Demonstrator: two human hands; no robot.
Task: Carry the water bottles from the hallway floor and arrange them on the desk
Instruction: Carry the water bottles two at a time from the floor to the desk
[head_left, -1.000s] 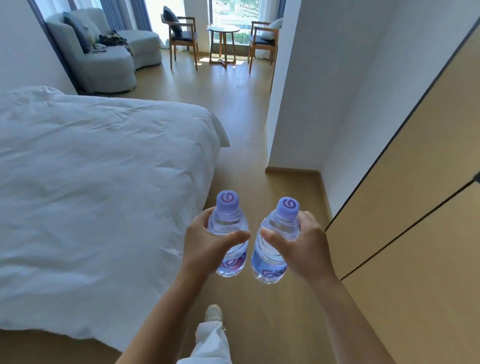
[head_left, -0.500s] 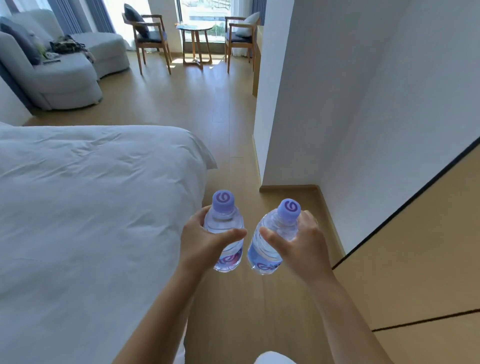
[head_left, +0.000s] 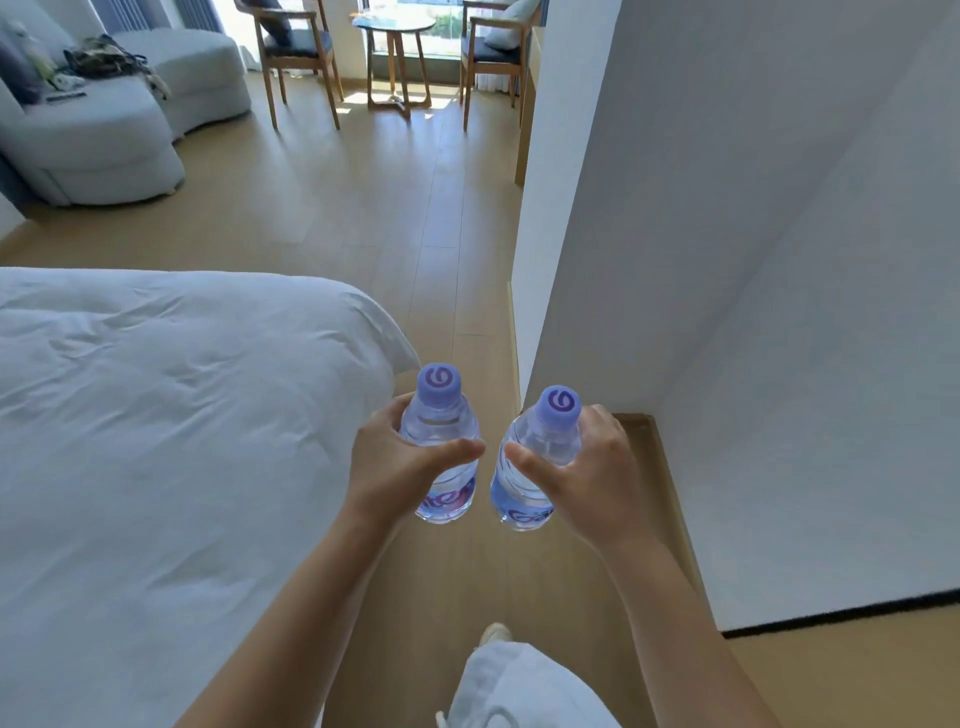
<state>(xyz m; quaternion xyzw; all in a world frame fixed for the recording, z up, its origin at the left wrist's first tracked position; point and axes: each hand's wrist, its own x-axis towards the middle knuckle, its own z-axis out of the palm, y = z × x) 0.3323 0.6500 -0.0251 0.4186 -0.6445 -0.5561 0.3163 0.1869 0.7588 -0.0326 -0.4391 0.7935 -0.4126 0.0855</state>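
Note:
I carry two clear water bottles with purple caps, upright, in front of me above the wooden floor. My left hand (head_left: 395, 462) grips the left bottle (head_left: 440, 426) round its middle. My right hand (head_left: 592, 473) grips the right bottle (head_left: 540, 441), which tilts slightly to the right. A wooden edge that may be the desk (head_left: 525, 104) shows past the white wall corner, far ahead on the right.
A white bed (head_left: 171, 426) fills the left. A white wall (head_left: 727, 260) stands on the right with a wood-panelled surface (head_left: 857, 670) at lower right. The floor passage (head_left: 441, 260) runs between them. Ahead are a grey sofa (head_left: 104, 119), two wooden chairs (head_left: 296, 52) and a round table (head_left: 395, 31).
I have walked forward along the passage: the wall corner and the seating area are closer, the wood panel has slid back. Both hands still hold their bottles the same way.

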